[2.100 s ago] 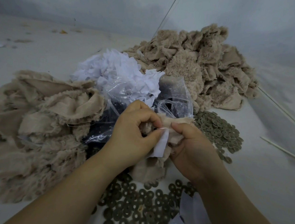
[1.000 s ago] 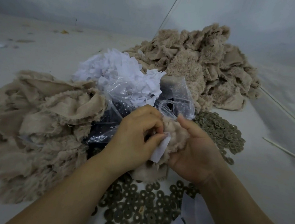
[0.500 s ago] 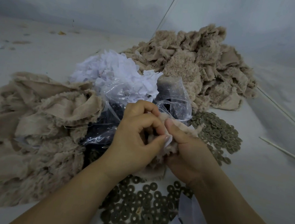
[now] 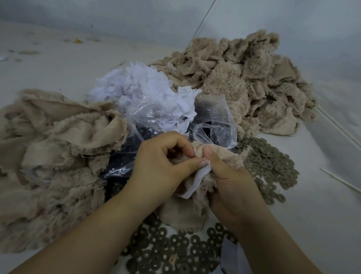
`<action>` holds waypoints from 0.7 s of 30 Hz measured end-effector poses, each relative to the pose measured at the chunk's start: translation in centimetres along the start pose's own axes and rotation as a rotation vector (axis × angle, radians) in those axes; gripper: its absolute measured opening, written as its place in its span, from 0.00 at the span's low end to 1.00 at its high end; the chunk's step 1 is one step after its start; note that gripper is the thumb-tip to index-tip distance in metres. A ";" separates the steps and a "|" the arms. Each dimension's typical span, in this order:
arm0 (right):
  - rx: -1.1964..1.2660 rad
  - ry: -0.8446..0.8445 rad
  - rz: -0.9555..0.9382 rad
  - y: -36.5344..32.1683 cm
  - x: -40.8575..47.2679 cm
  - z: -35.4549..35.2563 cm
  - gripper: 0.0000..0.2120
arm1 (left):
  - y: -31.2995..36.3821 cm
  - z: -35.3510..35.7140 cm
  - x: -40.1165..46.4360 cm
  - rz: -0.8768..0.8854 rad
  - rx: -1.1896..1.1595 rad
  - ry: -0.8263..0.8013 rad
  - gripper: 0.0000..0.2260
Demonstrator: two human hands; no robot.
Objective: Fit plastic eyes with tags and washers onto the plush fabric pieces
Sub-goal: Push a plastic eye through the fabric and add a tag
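In the head view, a beige plush fabric piece [image 4: 221, 155] with a smooth backing is held up between both hands, just above the pale grey surface [image 4: 320, 212]. The left hand [image 4: 162, 165] is curled round the fabric's left side, its thumb pressed onto a small white fabric tag [image 4: 195, 181] that hangs down against the plush. The right hand [image 4: 231, 188] is closed on the fabric's right side, its thumb tip set at the folded top edge, touching the left forefinger. No plastic eye can be made out in either grip.

Flat olive-green ring washers [image 4: 172, 257] are scattered on the surface under the wrists, and a second heap of washers [image 4: 268, 163] lies just right of the hands. A crumpled clear plastic bag [image 4: 215, 122] holding small dark pieces is seen directly behind the hands, with a pile of white tags [image 4: 144, 90] beside it. Mounds of beige plush pieces are heaped at the left [image 4: 44, 147] and at the far right [image 4: 244, 81].
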State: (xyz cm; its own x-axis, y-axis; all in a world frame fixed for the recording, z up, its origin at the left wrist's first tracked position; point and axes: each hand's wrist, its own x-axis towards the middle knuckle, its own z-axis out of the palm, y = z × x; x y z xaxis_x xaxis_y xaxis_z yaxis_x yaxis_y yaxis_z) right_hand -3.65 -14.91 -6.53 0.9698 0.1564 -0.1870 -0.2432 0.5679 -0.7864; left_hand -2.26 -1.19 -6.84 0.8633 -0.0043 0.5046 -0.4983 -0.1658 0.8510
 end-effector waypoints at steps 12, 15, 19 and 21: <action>0.024 -0.030 0.002 -0.2 0.1 -0.2 0.23 | 0.6 -0.6 0.3 -0.191 -0.270 0.002 0.02; 0.045 -0.017 0.032 -0.3 0.1 0.1 0.24 | 0.6 -0.5 0.3 -0.244 -0.333 -0.028 0.06; 0.104 -0.037 0.130 -0.3 0.0 0.3 0.26 | 0.6 -0.3 0.2 -0.291 -0.352 -0.014 0.05; 0.105 -0.041 0.146 -0.3 0.0 0.2 0.26 | 0.6 -0.2 0.2 -0.281 -0.315 -0.018 0.04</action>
State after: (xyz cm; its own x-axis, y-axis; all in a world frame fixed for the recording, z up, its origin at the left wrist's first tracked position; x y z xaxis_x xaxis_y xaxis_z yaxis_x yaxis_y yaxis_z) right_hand -3.58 -14.94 -6.16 0.9233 0.2743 -0.2688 -0.3834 0.6181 -0.6863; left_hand -2.40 -1.04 -6.22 0.9689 -0.0198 0.2466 -0.2411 0.1468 0.9593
